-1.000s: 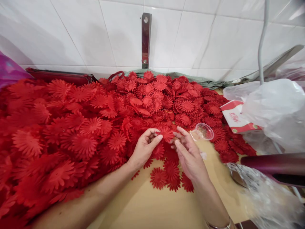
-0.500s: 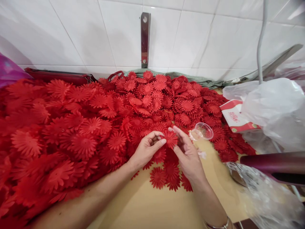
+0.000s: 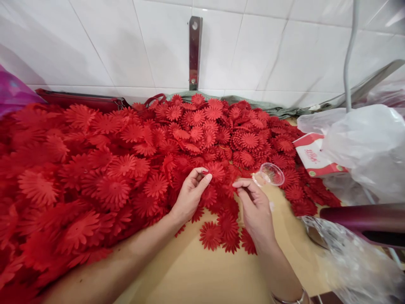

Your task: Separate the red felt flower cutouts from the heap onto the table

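Note:
My left hand (image 3: 191, 190) pinches a red flower cutout (image 3: 216, 172) by its edge between thumb and forefinger; the cutout has narrow rounded petals. To the right, my right hand (image 3: 255, 204) is closed in a pinch, with blurred red petals (image 3: 232, 174) at its fingertips; what exactly it grips is hard to make out. Below and between the hands, several loose red flowers (image 3: 210, 235) lie flat on the tan tabletop (image 3: 196, 274). A large heap of the same flowers (image 3: 114, 190) spreads left and behind my hands.
A clear plastic tub (image 3: 271, 174) stands right of the flowers. Farther right are a red-and-white box (image 3: 316, 156), white plastic bags (image 3: 367, 143) and a dark purple object (image 3: 363, 221) above crumpled clear plastic (image 3: 354, 253). Behind the heap are a red bag (image 3: 82, 100) and a tiled wall (image 3: 253, 50).
My hands were close together around one flower; now they are farther apart. The left has shifted slightly left, and the right hand's fingers have closed from a looser spread into a pinch.

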